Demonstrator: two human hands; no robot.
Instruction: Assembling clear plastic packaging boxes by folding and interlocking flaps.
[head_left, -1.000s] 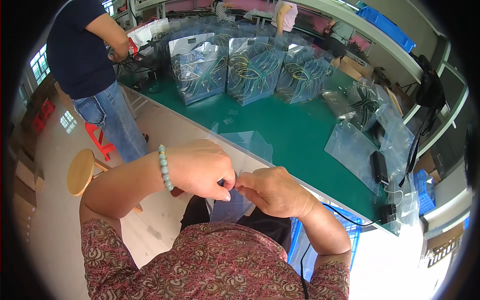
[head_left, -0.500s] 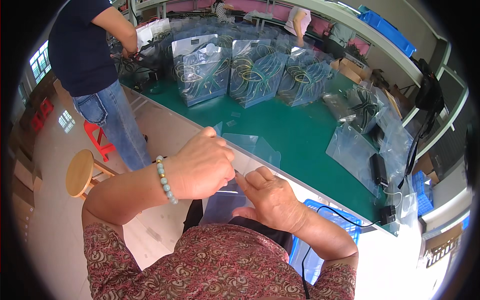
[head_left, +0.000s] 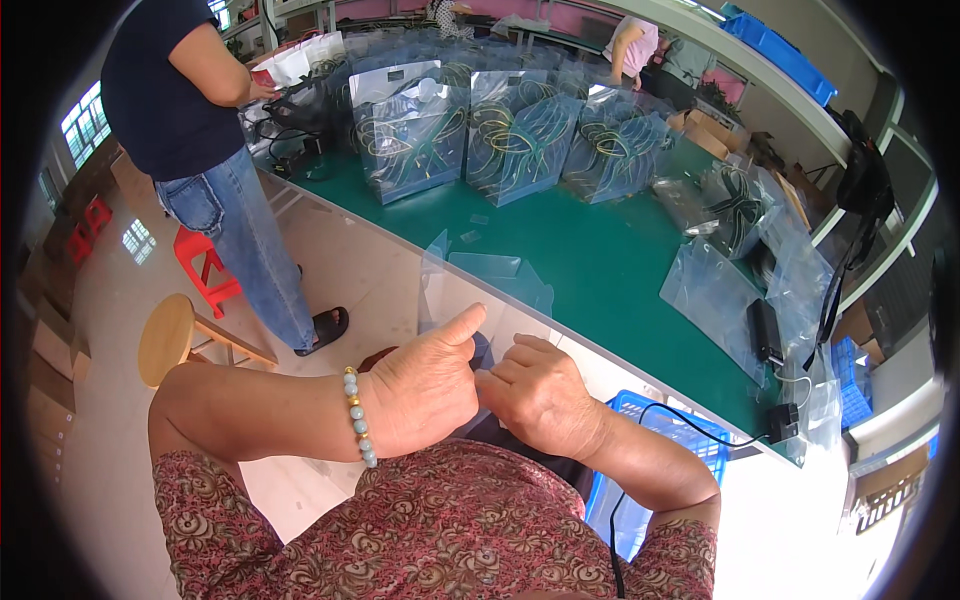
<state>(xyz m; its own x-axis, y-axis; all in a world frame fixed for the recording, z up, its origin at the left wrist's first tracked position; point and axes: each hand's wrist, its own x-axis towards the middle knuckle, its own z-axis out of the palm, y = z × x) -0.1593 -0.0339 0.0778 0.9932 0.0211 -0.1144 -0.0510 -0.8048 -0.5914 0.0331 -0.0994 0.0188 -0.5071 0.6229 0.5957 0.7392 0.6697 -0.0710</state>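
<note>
A clear plastic bag (head_left: 497, 272) stands at the table's near edge, and its lower part runs down behind my hands. My left hand (head_left: 428, 388), with a bead bracelet at the wrist, is held in front of it. Its thumb stretches up and away; the other fingers are mostly turned out of sight. Close against it, my right hand (head_left: 542, 395) is closed, fingers curled and pressed together at the plastic. Exactly where the fingers meet the bag is hidden. Two small clear scraps (head_left: 474, 228) lie on the green tabletop (head_left: 600, 260) beyond.
Clear bags with bundled cords (head_left: 525, 140) stand along the far side. Flat clear bags (head_left: 715, 305) and a black box with a cable (head_left: 765, 332) lie at right. A blue crate (head_left: 640, 480) is below the edge. A co-worker (head_left: 170, 110) and wooden stool (head_left: 167, 338) are at left.
My left hand has turned and dropped lower, its thumb now raised instead of folded. My right hand has shifted slightly. The plastic between them is now more hidden. The co-worker holds something white and red.
</note>
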